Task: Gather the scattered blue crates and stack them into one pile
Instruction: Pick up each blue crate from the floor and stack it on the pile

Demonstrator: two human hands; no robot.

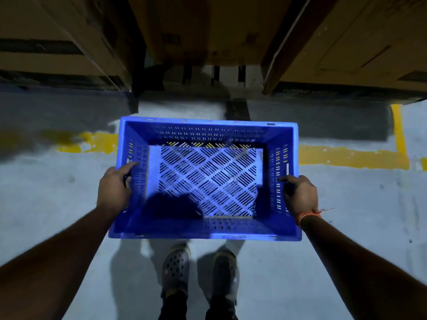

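Note:
An empty blue crate (pixel 208 130) with slotted walls and a lattice floor is held level in front of me, above the concrete floor. My left hand (pixel 114 188) grips its left short side, fingers through the handle slot. On the right short side, my right hand (pixel 300 195) holds the same way, with an orange thread around the wrist. No other blue crates are in view.
Large cardboard boxes (pixel 208 28) on pallets stand close ahead, with more boxes at left (pixel 46 42) and right (pixel 358 42). A yellow floor line (pixel 346 155) runs across under the crate. My feet in grey clogs (pixel 175 271) stand on grey concrete.

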